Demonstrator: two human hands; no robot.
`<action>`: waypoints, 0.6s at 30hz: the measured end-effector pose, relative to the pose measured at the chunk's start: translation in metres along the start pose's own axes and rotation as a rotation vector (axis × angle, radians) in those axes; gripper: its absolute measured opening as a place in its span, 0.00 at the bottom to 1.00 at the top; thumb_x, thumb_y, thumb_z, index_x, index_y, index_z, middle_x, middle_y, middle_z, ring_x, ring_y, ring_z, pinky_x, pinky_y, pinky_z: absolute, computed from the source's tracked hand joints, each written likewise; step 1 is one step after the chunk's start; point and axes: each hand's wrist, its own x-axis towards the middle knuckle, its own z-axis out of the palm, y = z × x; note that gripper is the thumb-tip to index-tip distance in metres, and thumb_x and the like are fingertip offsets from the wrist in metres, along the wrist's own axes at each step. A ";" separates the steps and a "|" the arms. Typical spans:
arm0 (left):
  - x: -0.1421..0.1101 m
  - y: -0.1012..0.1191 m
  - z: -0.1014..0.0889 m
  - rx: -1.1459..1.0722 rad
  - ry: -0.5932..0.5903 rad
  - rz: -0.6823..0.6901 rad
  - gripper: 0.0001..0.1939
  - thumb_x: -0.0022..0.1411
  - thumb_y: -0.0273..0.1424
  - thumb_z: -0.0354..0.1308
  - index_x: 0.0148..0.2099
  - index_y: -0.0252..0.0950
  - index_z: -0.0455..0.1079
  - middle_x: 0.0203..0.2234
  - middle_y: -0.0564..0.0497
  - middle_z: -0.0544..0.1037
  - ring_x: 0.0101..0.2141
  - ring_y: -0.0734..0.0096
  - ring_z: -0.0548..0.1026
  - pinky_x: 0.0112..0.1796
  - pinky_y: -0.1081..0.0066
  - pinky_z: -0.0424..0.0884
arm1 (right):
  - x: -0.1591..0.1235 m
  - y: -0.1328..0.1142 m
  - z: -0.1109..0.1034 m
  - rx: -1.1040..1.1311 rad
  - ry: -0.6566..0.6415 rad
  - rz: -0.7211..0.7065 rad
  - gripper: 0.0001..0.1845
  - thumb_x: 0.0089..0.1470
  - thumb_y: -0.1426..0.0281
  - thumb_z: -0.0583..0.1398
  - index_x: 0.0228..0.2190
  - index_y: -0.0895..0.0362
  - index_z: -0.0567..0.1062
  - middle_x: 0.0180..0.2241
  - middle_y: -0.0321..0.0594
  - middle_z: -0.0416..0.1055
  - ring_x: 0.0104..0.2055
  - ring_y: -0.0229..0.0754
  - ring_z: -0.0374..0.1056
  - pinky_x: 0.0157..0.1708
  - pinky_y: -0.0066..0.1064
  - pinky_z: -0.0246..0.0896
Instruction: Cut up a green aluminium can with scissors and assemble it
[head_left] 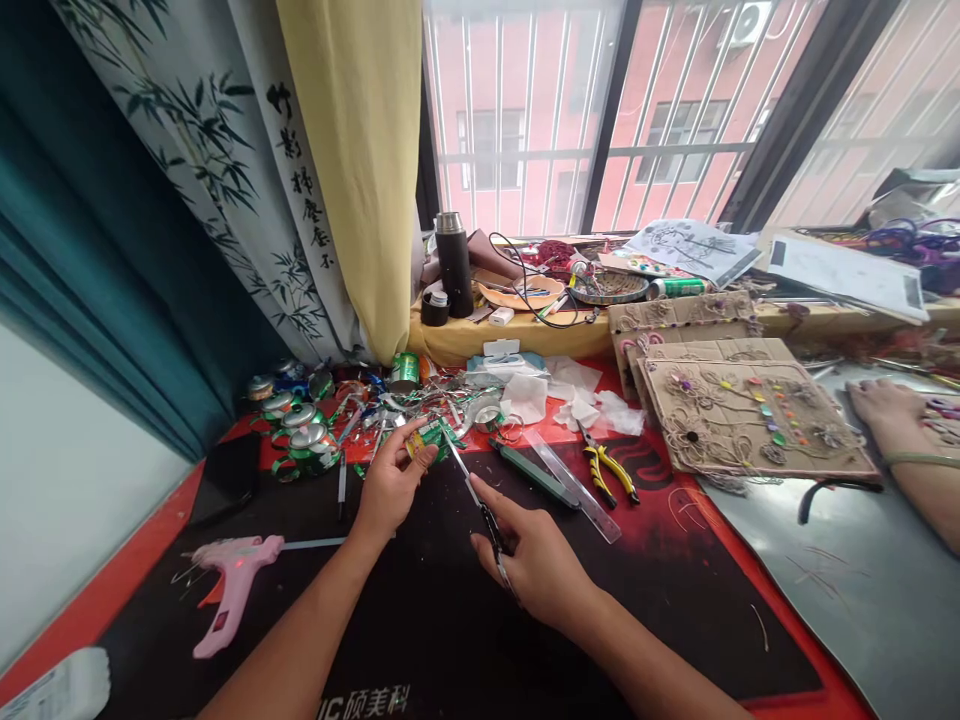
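Left hand (388, 482) pinches a green can strip (429, 440): light, stiff, sharp-edged, best held by its edge. Right hand (536, 560) clamps scissors (474, 487); hands just apart.

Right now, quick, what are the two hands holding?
Left hand: closed, pinching a green can scrap.
Right hand: closed, holding scissors.

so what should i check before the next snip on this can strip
1. Green aluminium can strip held firmly: ok, pinched in the left hand.
2. Scissors held securely: ok, gripped in the right hand.
3. Left thumb clear of the blades: not ok, it sits close to the tips.
4. Pink hot glue gun away from the cut: ok, it lies off to the left on the black mat.
5. Glue gun hot: cannot tell.
6. Another person's hand clear of the blades: ok, far right.
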 end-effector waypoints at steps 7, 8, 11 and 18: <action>0.006 -0.001 -0.007 -0.023 -0.060 -0.012 0.39 0.64 0.59 0.63 0.65 0.37 0.74 0.23 0.57 0.71 0.24 0.67 0.72 0.30 0.68 0.69 | 0.000 0.001 -0.002 0.012 -0.030 0.001 0.40 0.59 0.69 0.63 0.72 0.54 0.67 0.22 0.25 0.54 0.23 0.34 0.46 0.25 0.26 0.45; 0.006 -0.001 -0.007 -0.018 -0.060 -0.010 0.39 0.64 0.59 0.63 0.65 0.37 0.75 0.22 0.57 0.71 0.24 0.67 0.71 0.30 0.68 0.69 | 0.000 0.001 -0.002 0.007 -0.030 -0.001 0.40 0.59 0.69 0.63 0.72 0.54 0.67 0.22 0.25 0.54 0.23 0.34 0.47 0.25 0.26 0.45; 0.005 0.000 -0.006 0.007 -0.069 -0.010 0.39 0.64 0.60 0.63 0.65 0.36 0.75 0.22 0.57 0.70 0.24 0.66 0.71 0.29 0.69 0.68 | 0.000 0.000 -0.002 -0.007 -0.028 0.002 0.40 0.60 0.69 0.63 0.72 0.54 0.67 0.22 0.25 0.55 0.23 0.34 0.47 0.25 0.26 0.45; 0.008 -0.006 -0.010 0.105 -0.037 0.059 0.34 0.67 0.56 0.63 0.65 0.40 0.76 0.25 0.54 0.74 0.28 0.64 0.74 0.34 0.67 0.71 | 0.000 -0.001 -0.001 0.005 -0.031 0.046 0.39 0.60 0.70 0.62 0.72 0.53 0.68 0.22 0.26 0.56 0.22 0.34 0.49 0.24 0.26 0.46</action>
